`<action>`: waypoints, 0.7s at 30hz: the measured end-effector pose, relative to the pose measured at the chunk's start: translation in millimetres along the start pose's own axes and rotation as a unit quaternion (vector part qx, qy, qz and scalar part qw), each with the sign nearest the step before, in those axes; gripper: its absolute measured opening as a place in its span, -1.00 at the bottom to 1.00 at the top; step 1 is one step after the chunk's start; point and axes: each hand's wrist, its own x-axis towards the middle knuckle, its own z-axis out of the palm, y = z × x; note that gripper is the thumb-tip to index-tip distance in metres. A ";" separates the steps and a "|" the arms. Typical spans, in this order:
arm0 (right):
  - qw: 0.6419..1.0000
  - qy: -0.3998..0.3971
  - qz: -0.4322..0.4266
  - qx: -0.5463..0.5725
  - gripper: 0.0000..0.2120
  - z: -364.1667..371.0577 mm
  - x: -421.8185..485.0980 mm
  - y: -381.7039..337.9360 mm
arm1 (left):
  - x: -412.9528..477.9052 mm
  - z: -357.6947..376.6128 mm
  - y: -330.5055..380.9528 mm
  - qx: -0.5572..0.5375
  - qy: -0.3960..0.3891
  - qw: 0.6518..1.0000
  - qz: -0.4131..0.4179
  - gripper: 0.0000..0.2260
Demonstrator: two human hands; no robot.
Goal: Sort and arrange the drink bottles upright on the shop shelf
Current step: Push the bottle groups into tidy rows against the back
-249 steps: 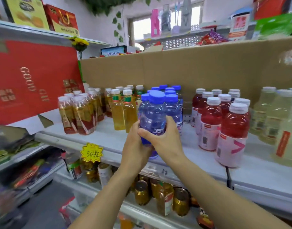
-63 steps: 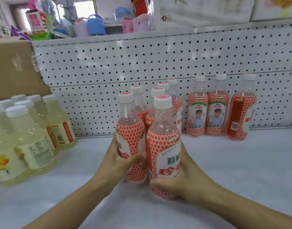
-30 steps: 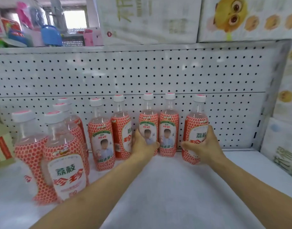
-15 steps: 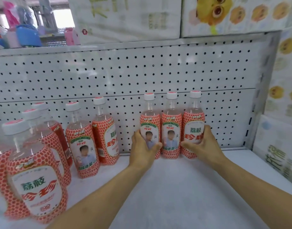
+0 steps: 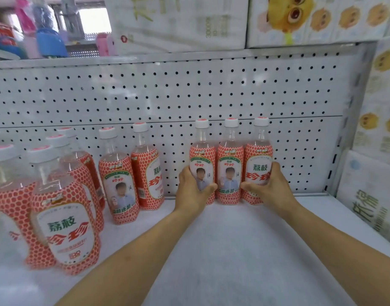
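Three clear bottles with red honeycomb labels and white caps stand upright side by side against the perforated back panel. My left hand grips the left bottle of the three. My right hand grips the right bottle. The middle bottle stands squeezed between them, untouched by my fingers. Two more of the same bottles stand to the left, and several others cluster at the near left.
The white shelf stretches out in front of the bottles. White printed packages stand at the right end of the shelf. Cartons sit on the shelf above the perforated back panel.
The three bottles at the back stand closer together than a second ago, the right one pushed left against the middle one. Both hands hold the same outer bottles.
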 end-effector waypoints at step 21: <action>0.965 -0.166 -0.201 0.038 -0.41 124.3 -72.6 -128.1 | -114.1 -148.5 -1.0 0.101 0.023 0.981 0.164 -0.61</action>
